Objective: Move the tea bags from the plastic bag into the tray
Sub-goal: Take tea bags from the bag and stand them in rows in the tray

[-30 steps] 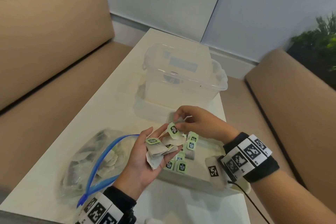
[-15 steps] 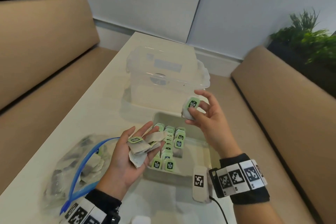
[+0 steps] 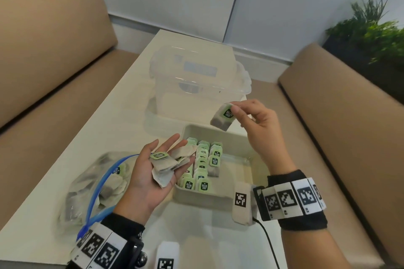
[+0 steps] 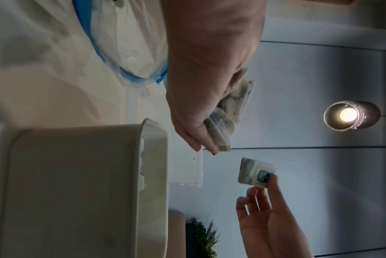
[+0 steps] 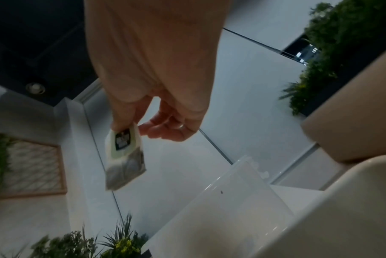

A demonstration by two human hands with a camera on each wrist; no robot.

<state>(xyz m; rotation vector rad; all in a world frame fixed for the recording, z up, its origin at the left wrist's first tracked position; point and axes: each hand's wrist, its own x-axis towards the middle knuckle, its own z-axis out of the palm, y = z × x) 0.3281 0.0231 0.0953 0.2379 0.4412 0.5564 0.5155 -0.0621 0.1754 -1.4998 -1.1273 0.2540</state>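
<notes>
My left hand lies palm up beside the tray's left rim, with a small pile of tea bags resting on its straight fingers. My right hand pinches one tea bag by its green tag, and the bag hangs above the far end of the white tray. Rows of green-tagged tea bags stand in the tray's left half. The plastic bag with a blue zip lies open at the left, several tea bags inside. In the right wrist view the pinched tea bag dangles from thumb and forefinger.
A clear lidded box stands just behind the tray on the white table. Tan benches run along both sides. A plant is at the far right. The tray's right half holds no tea bags.
My right hand took one tea bag off the pile in my left palm and carried it up and to the right, over the tray's far end. The left hand stayed beside the tray.
</notes>
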